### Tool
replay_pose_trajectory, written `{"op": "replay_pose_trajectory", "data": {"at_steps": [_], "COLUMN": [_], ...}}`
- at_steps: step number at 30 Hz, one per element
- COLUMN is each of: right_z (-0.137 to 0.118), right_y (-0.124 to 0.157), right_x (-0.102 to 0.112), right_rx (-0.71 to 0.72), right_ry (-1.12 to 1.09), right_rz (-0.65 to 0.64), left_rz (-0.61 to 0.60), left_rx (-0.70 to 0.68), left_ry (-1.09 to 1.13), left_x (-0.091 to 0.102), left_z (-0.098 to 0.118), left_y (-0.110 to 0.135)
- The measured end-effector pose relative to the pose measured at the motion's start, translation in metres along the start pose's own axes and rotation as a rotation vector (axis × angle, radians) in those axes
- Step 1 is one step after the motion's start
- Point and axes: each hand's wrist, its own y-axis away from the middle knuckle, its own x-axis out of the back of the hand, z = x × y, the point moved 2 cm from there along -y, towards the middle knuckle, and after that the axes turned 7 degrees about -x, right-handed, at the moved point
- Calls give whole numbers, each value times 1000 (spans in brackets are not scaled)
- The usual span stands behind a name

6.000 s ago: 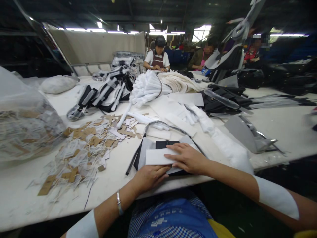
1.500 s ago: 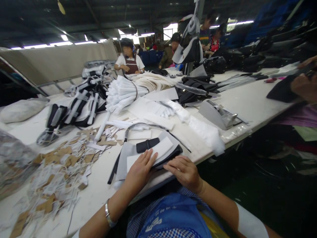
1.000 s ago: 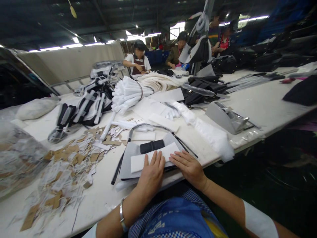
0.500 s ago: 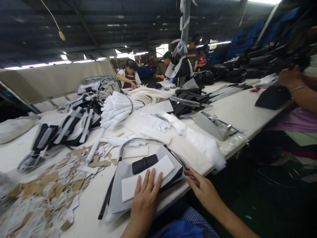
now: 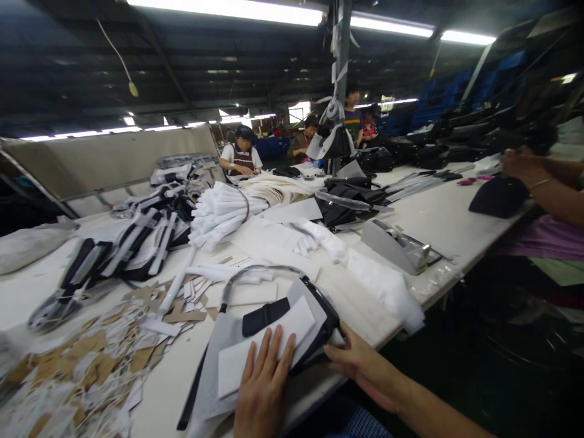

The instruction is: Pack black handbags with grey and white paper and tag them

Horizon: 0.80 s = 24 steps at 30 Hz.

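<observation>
A black handbag lies on the table before me, with grey wrapping sheet over its upper face. Its wrapped handle arches away from me, and a dark strap trails at its left. On top rest a black buckled tab or pouch and a white foam sheet. My left hand presses flat on that foam, fingers stretched. At the bag's right side my right hand grips the edge, thumb in front; some of its fingertips are hidden behind the bag.
Cardboard tags with strings heap up on the left. Beyond the bag are a bundle of white foam strips, black bag parts, a tape dispenser and white padding. A co-worker's hands work at right.
My right hand has closed in on the bag's right edge, which is now lifted and curved up. My left hand stays flat on the foam. The camera view has tilted upward slightly.
</observation>
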Motion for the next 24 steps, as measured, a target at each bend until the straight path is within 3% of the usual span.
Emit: {"op": "replay_pose_trajectory", "data": {"at_steps": [8, 14, 18, 19, 22, 24], "right_z": [-2, -7, -33, -44, -78, -91], "right_y": [-17, -26, -33, -35, -43, -54], "right_x": [-25, -20, 29, 49, 113, 151], "right_rx": [6, 50, 176, 275, 596, 633], "right_ry": [-92, 42, 566, 765, 1347, 1473], "right_rz": [153, 86, -17, 36, 412, 474], "left_rz": [29, 61, 92, 96, 98, 99], "left_rx": [65, 129, 158, 160, 149, 151], "left_ry": [36, 106, 142, 138, 129, 132], "left_x": [0, -9, -11, -10, -10, -10], "left_z": [-12, -24, -37, -40, -42, -42], "left_y": [-3, 0, -1, -1, -3, -4]}}
